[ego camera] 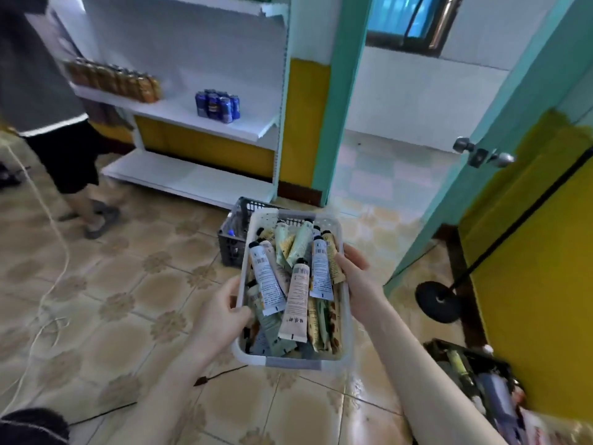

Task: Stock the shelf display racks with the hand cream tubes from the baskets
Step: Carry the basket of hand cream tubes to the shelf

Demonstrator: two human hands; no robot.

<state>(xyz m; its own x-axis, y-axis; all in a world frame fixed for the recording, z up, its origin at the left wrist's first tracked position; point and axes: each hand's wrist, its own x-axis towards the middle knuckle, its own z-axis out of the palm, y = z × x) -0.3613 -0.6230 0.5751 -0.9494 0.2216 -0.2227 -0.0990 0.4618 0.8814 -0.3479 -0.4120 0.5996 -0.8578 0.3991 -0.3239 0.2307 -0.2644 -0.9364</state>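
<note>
Basket full of tubes, left hand & right hand gripping sides; shelf w/o tubes: stocking apparently unstarted.

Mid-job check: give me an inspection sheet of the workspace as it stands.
Surface: tiled floor; white shelf rack ahead.
Job's things: white basket of hand cream tubes, held up; dark basket lower right, contents blurred.
Clutter: dark crate on floor beyond the white basket.
Grippers: left hand and right hand grip its side rims.
Cables: white cord on floor, left; black cord below basket.
Surroundings: blue cans, amber bottles on rack; another person left; door right.
</note>
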